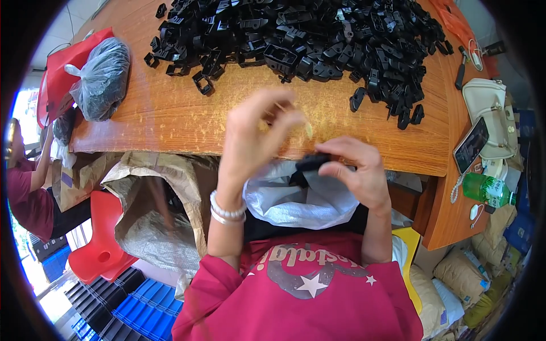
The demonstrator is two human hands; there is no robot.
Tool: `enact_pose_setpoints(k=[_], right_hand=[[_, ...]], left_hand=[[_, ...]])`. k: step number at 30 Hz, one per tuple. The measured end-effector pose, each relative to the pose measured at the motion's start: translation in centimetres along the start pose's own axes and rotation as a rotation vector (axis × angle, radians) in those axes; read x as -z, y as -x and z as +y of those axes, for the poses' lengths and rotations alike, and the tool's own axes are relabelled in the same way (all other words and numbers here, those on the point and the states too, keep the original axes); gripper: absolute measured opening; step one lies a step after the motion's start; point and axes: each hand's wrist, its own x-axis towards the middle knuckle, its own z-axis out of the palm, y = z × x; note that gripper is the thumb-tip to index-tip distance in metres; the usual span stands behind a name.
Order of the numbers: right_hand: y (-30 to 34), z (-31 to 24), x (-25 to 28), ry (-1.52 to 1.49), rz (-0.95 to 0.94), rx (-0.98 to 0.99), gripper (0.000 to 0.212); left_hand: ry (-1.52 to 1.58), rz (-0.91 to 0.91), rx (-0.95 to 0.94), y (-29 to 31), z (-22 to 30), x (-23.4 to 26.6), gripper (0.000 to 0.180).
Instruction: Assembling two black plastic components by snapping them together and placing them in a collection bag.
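Note:
My right hand (361, 173) pinches a black plastic part (311, 163) between thumb and fingers, over the mouth of a white woven sack (273, 207). The sack stands at my lap, against the table's near edge. My left hand (259, 128), with a white bead bracelet on its wrist, hovers above the table edge to the left of the part. Its fingers are curled but apart from the thumb, slightly blurred, and I make out nothing held in them. Farther back, a large heap of black plastic parts (318, 42) covers the far side of the wooden table (170, 113).
A knotted plastic bag (105, 79) and a red bag (74, 59) are at the left. Beside my left arm stands an open brown sack (159, 227), near a red chair (96, 238). A phone (471, 145), white handbag (486, 116) and green bottle (486, 190) lie right. Another person (34, 199) is at far left.

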Motion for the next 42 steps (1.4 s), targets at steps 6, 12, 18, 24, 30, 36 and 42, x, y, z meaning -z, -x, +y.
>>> enact_pose_setpoints(k=[6,12,18,24,30,36,42], right_hand=[[-1.3,1.8,0.7,0.458,0.439,0.112,0.021],[-4.0,3.7,3.0,0.864,0.466,0.175,0.036],[-3.5,4.0,2.2,0.947,0.433,0.263,0.025],[-1.6,1.1,0.2,0.033,0.403,0.053,0.025],[-0.7,0.9,-1.3,-0.392,0.317,0.145,0.026],[-0.5,0.6,-2.5,-0.366,0.398,0.101,0.025],[0.1,0.4,-2.2,-0.315,0.27,0.139,0.025]], left_hand=[[-0.664,0.068,-0.2,-5.9,-3.8,1.0,0.025],[-0.725,0.085,-0.262,-5.8,-3.4,1.4,0.009],[-0.061,0.175,0.103,-1.9,-2.0,0.7,0.007],[0.215,0.024,0.162,2.3,-0.4,-1.6,0.036],[0.112,-0.117,0.167,3.0,1.4,-2.1,0.036],[0.908,0.011,0.569,4.0,2.4,-3.3,0.032],[0.958,-0.143,0.542,3.7,1.4,-1.9,0.043]])
